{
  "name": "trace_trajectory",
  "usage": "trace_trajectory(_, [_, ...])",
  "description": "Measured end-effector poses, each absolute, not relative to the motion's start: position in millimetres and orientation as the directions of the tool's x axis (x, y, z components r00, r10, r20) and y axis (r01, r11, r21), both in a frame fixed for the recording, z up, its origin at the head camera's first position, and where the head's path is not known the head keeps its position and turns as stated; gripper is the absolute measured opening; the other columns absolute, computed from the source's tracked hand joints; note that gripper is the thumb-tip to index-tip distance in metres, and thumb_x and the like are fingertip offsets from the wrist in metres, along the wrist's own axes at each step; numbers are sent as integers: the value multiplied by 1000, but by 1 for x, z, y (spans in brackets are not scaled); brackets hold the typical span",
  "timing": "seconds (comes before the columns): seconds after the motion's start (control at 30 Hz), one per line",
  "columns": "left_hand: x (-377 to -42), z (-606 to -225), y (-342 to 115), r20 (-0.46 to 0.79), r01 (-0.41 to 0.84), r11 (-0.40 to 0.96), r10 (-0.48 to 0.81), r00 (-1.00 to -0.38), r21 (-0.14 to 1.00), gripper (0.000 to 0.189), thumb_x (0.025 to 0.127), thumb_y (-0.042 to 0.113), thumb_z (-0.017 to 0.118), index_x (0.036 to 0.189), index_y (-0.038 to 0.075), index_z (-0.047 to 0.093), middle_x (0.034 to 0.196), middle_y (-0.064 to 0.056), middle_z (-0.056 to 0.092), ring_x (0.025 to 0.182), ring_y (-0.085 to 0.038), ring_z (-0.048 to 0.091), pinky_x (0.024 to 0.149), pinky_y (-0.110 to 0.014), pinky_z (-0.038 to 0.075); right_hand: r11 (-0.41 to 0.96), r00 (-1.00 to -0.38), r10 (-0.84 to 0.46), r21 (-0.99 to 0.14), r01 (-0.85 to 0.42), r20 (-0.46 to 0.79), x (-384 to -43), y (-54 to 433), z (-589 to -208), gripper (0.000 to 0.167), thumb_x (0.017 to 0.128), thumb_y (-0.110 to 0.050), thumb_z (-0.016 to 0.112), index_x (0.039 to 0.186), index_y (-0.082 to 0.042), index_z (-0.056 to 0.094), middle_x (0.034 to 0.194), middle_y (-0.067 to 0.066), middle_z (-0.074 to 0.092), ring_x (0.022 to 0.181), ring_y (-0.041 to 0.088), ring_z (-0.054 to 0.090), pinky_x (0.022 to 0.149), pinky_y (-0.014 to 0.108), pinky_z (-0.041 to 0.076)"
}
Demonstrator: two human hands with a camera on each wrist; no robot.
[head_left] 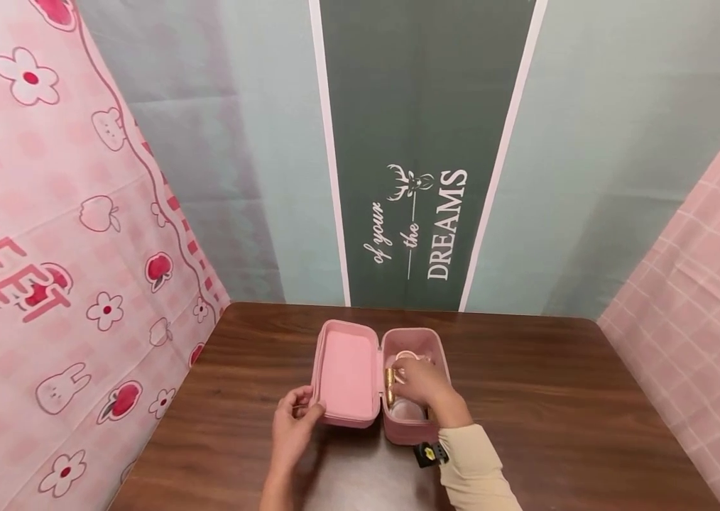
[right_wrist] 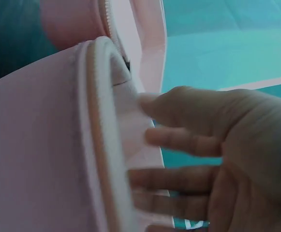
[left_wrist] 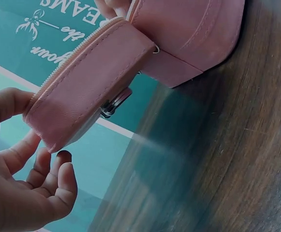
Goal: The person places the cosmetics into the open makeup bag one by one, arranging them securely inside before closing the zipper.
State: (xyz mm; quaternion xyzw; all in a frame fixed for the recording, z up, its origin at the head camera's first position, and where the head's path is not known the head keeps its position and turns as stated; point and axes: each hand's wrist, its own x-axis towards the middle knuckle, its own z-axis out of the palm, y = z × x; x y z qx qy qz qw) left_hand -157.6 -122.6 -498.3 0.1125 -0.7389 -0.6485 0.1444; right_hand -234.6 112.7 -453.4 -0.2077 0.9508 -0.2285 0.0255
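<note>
A pink zippered cosmetic case [head_left: 414, 431] stands on the table with its lid [head_left: 348, 369] folded out to the left. My left hand [head_left: 296, 419] pinches the lid's near left corner between thumb and fingers; in the left wrist view, the other fingers of that hand [left_wrist: 29, 183] curl loosely below it. Over the case's opening, my right hand [head_left: 422, 383] reaches inside. Its fingers [right_wrist: 179, 179] look extended and blurred in the right wrist view, with nothing visible between them. Beside the fingertips is a shiny gold tube [head_left: 389, 387]. A pale round-rimmed item [head_left: 407, 353] lies behind, partly covered by the hand.
The brown wooden table [head_left: 558, 411] extends on both sides of the case. Printed cloths hang around it: a green one [head_left: 424, 106] behind, a pink patterned one [head_left: 66, 213] at left and a pink checked one [head_left: 705, 284] at right. A metal clasp [left_wrist: 115, 104] juts from the lid.
</note>
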Motion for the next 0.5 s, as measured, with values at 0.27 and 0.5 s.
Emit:
trace_trajectory(0.27, [-152,-483,-118,122,57,196,-338,-933,979,30,75,1,73,102,-5,63,93,-14,52,79,-22,53,69,-26,47,766,-918,-324,-506,-396,228,-213,137,-467,34,75,-14,76,106,-6,65,101,10,64,102,34,57,81,47,46])
trace_trajectory(0.5, [-148,-472,-119,140,67,232,-318,-937,970,31,76,3,74,104,-4,63,95,-14,52,83,-25,53,65,-26,46,695,-794,-276,-457,-554,542,-206,151,-487,25,71,-12,78,94,-11,69,107,13,63,102,33,57,82,56,43])
